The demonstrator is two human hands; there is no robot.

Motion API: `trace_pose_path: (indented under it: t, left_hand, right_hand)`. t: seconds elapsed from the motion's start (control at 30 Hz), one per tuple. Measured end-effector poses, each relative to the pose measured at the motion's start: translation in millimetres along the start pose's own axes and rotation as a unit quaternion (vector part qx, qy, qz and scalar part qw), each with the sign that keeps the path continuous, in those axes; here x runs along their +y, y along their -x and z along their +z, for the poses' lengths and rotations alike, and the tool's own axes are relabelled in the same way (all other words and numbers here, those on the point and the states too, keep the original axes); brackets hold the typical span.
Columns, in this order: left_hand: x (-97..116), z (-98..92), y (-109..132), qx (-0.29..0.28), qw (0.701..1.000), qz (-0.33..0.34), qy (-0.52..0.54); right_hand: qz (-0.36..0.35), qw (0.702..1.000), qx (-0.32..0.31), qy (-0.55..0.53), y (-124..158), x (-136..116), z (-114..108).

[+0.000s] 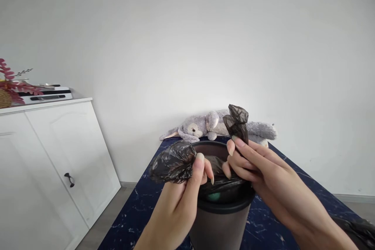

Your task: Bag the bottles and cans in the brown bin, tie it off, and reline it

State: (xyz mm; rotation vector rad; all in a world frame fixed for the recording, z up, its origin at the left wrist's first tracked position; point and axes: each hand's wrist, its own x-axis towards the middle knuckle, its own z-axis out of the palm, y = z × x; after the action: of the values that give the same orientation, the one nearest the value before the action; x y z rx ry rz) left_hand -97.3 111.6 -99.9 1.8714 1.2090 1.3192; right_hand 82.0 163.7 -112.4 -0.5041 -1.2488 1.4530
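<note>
Here — both hands tight on bunched bag

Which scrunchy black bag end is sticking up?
The bag end in the right hand: it points up, while the other bag end, in the left hand, puffs out sideways.

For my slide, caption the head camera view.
Left hand and right hand grip a black plastic bag sagging into a trash bin, long-eared plush toy behind.
</note>
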Motion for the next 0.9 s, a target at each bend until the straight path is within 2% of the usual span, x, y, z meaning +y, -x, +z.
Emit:
trace_pose_path:
  t: [0.13, 0.23, 0.33, 0.4, 0.5, 0.6, 0.73, 0.9]
  left_hand:
    - [-1.2, -2.9, -0.5, -0.03, 0.999, 0.012, -0.013]
    - [-0.4, -5.3, -0.4, -0.045, 0.997, 0.037, -0.046]
    - [-0.9, -3.8, 2.7, -0.001, 0.99, 0.091, -0.104]
    - [-3.6, -0.5, 5.4, 0.038, 0.984, 0.121, -0.128]
    - [-10.5, 3.3, 6.0, 0.098, 0.977, 0.133, -0.136]
    - [-14.8, 2.0, 1.1, 0.139, 0.976, 0.109, -0.13]
    - [-11.0, -1.6, -3.3, 0.125, 0.977, 0.097, -0.142]
    - [-2.7, 2.3, 8.3, 0.11, 0.962, 0.14, -0.205]
  right_hand:
    - [0.012, 0.999, -0.035, 0.016, -1.0, -1.2, 3.4]
    - [-0.014, 0.989, -0.036, 0.144, -0.7, 0.4, 8.4]
    - [-0.069, 0.954, -0.011, 0.293, 1.1, 3.9, 14.6]
    - [-0.09, 0.934, -0.004, 0.345, 2.8, 6.2, 18.1]
    - [-0.099, 0.927, -0.02, 0.361, 6.1, 7.4, 21.6]
    - [-0.093, 0.929, -0.063, 0.352, 9.3, 5.5, 24.4]
    - [-0.111, 0.917, -0.118, 0.364, 12.1, 3.3, 27.7]
    - [-0.145, 0.887, -0.119, 0.423, 17.7, 8.2, 25.3]
